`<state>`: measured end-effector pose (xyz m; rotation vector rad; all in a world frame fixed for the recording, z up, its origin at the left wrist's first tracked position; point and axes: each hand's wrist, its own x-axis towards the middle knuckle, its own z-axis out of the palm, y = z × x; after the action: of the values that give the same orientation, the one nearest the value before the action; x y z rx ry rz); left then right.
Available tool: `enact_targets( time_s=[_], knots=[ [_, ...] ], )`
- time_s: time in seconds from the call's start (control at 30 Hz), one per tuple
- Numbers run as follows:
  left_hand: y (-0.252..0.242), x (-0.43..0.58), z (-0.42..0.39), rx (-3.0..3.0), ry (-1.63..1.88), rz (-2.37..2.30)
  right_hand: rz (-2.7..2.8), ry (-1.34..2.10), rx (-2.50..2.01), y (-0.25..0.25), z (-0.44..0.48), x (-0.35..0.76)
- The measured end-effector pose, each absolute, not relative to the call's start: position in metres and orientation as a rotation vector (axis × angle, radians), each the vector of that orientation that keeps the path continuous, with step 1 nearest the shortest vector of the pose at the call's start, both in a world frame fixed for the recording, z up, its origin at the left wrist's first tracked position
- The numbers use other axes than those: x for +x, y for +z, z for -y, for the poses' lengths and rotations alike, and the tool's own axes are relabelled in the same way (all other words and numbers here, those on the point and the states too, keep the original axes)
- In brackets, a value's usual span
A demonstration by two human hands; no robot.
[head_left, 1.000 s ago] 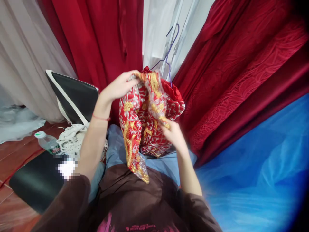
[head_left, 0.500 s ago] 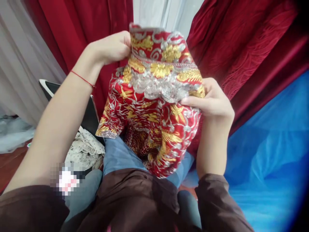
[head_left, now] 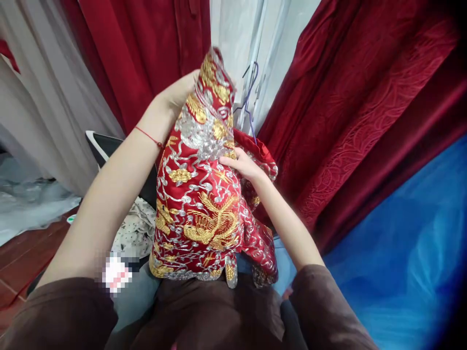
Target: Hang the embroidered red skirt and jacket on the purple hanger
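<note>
A red embroidered jacket (head_left: 199,204) with gold and silver thread hangs between my hands, its lower part resting on my lap. My left hand (head_left: 181,91) grips the upper left side; its fingers are hidden behind the cloth. On the right, my right hand (head_left: 245,164) pinches the jacket below a silver scalloped band, thumb on the outer face. A sleeve droops beneath my right forearm. Behind the jacket shows a purple hanger (head_left: 249,104), close to a red-lined opening in the cloth; whether it sits inside the garment I cannot tell.
Red curtains (head_left: 146,53) hang ahead on both sides of a white panel (head_left: 231,34). Blue fabric (head_left: 404,243) spreads at the right. To the left are a dark chair with a white edge (head_left: 104,146), dotted cloth (head_left: 135,231) and sheer white material (head_left: 32,204).
The jacket has turned, so a broad embroidered face now shows over my lap. My right hand has moved left, nearer my left hand. The purple hanger has come into view.
</note>
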<state>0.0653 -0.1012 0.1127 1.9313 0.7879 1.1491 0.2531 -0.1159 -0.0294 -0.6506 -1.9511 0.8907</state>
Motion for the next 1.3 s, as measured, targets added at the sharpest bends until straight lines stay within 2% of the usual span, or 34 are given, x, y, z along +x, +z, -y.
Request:
enact_targets(
  time_s=[0.2,0.33,0.43,0.53,0.67,0.73,0.83,1.0,1.07,1.2,1.3],
  knots=[
    [0.074,0.028,0.085,1.784,0.918,-0.581,1.657,0.805,-0.673,-0.047,0.108,0.255],
    [0.031,0.015,0.075,1.893,0.716,-0.701,1.63,0.729,-0.725,-0.045,0.103,0.264],
    [0.007,0.014,0.059,1.98,0.866,-0.857,1.679,0.735,-0.792,-0.045,0.104,0.273],
    [0.003,0.014,0.044,1.967,1.112,-0.903,1.761,0.849,-0.882,-0.056,0.107,0.286],
    [0.017,0.004,0.035,1.937,1.28,-0.903,1.907,1.233,-0.981,-0.101,0.105,0.296],
    [0.023,-0.006,0.033,1.926,1.29,-0.892,1.945,1.317,-1.021,-0.122,0.103,0.293],
    [0.031,-0.026,0.028,1.883,1.353,-0.914,1.876,1.183,-0.945,-0.125,0.1,0.285],
    [0.046,-0.062,0.019,1.791,1.474,-0.873,1.632,0.619,-0.81,-0.07,0.114,0.287],
    [0.049,-0.068,0.018,1.783,1.48,-0.843,1.673,0.552,-0.852,-0.062,0.12,0.289],
    [0.045,-0.069,0.012,1.791,1.502,-0.896,1.917,0.631,-1.123,-0.093,0.112,0.276],
    [0.033,-0.08,0.002,1.838,1.408,-0.997,1.952,0.538,-1.246,-0.123,0.092,0.256]
  ],
)
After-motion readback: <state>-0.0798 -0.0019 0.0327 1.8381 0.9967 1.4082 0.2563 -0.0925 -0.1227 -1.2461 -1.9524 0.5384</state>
